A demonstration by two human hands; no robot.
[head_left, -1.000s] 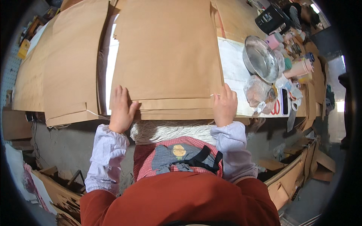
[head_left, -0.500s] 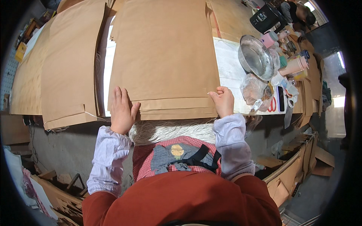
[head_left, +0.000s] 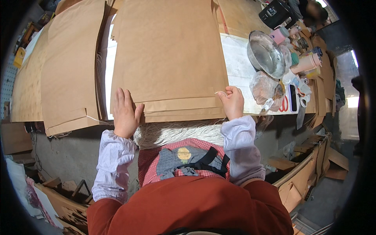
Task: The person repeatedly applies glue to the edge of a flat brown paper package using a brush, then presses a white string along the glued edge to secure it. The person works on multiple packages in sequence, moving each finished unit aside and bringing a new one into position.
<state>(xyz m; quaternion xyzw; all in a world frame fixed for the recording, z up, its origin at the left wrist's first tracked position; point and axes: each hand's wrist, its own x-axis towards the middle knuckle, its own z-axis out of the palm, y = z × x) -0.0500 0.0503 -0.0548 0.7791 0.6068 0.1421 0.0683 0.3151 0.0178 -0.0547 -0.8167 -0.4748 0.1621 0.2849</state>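
A stack of large brown kraft paper bags (head_left: 168, 58) lies before me, its folded edges toward me. My left hand (head_left: 126, 116) rests flat on the stack's near left corner, fingers stretched out and thumb apart. At the near right corner, my right hand (head_left: 234, 104) pinches a short white string (head_left: 222, 93) between thumb and fingertips. The string curves out from the top bag's right side. Below the table edge, a thick bundle of white strings (head_left: 176, 135) lies across my lap.
To the left is a second stack of brown bags (head_left: 70, 66), a white string hanging from it. At right stand a metal basin (head_left: 256, 53), a plastic bag (head_left: 261, 88), red-handled scissors (head_left: 284, 104), a phone (head_left: 292, 98) and pink bottles. Another person (head_left: 309, 11) is at the far right.
The white string in my right hand now shows as a longer curve beside the thumb. My left hand stays flat on the bags. The whole view has shifted slightly.
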